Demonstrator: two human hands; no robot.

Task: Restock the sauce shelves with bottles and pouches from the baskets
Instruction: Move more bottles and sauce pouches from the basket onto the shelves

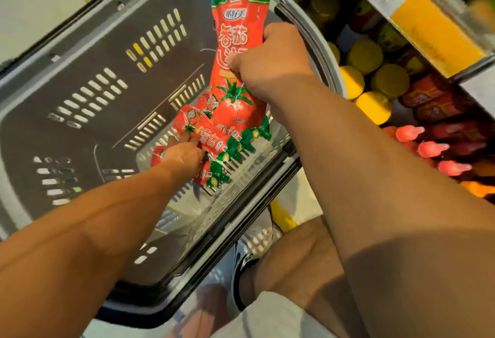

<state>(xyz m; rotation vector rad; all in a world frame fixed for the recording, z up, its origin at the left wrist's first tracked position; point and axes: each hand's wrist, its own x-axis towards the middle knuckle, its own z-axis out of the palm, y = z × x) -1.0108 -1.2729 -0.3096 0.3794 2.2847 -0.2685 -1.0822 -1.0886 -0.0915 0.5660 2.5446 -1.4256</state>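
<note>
A grey plastic basket (88,88) stands on the floor below me. My right hand (270,61) grips a tall red and green tomato sauce pouch (238,16) at its middle and holds it upright above the basket. Several more of the same pouches (214,136) lie in a heap in the basket's near right corner. My left hand (184,155) reaches down into that heap, fingers closed around one pouch lying there.
To the right, a shelf holds yellow-lidded jars (372,107), red-capped sauce bottles (431,147) and dark packets. A yellow price rail (428,29) runs along the shelf edge above them. My shoe (243,278) and knee are beside the basket's near rim.
</note>
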